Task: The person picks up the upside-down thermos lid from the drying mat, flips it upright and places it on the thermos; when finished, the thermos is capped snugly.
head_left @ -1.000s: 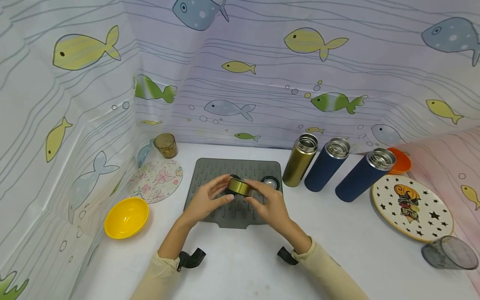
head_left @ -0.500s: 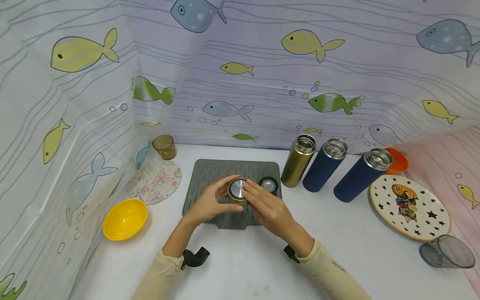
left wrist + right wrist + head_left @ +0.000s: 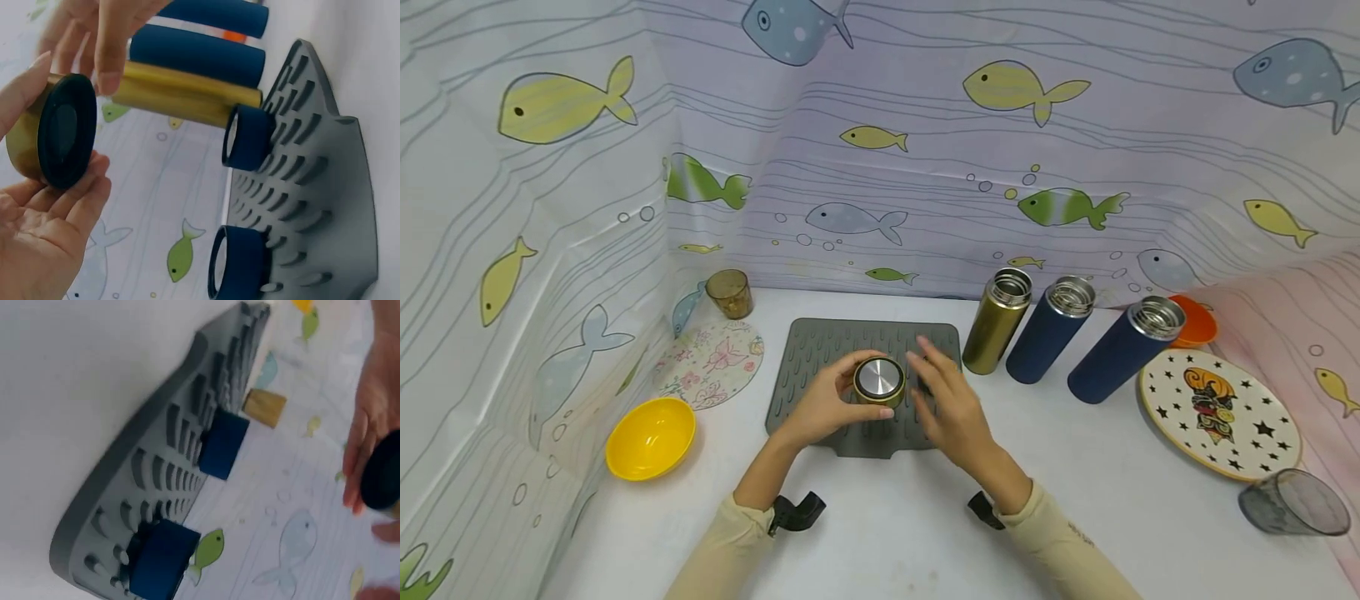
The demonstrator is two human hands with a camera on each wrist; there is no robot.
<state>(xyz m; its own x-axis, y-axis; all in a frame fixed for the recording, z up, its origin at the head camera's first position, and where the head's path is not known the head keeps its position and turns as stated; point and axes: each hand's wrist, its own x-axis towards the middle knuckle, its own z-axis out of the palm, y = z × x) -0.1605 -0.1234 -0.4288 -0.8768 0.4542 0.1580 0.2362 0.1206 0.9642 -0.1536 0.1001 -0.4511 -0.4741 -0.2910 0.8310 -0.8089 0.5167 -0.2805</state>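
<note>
My left hand (image 3: 818, 407) grips a gold bottle lid (image 3: 879, 380) between thumb and fingers, its brushed steel top facing up in the head view. Seen from the left wrist, the lid's dark underside (image 3: 67, 131) shows, and the lid is held above the grey drying mat (image 3: 820, 342). Just to the right of the lid, my right hand (image 3: 953, 408) hovers with fingers spread and nothing in them. Two blue lids stand on the mat in the left wrist view, one nearer the bottles (image 3: 249, 137) and another lower down (image 3: 242, 262); in the head view the hands mostly hide them.
Behind right stand an uncapped gold bottle (image 3: 997, 323) and two uncapped blue bottles (image 3: 1049, 332). A star-patterned plate (image 3: 1172, 417), an orange bowl (image 3: 1199, 323) and a grey glass (image 3: 1273, 504) are farther right. Leftward are a yellow bowl (image 3: 651, 439), floral plate (image 3: 711, 367) and amber glass (image 3: 730, 294).
The gold lid, tilted between both hands at first, has turned steel top up. My right fingers have come off its top and moved right, while my left hand keeps holding it.
</note>
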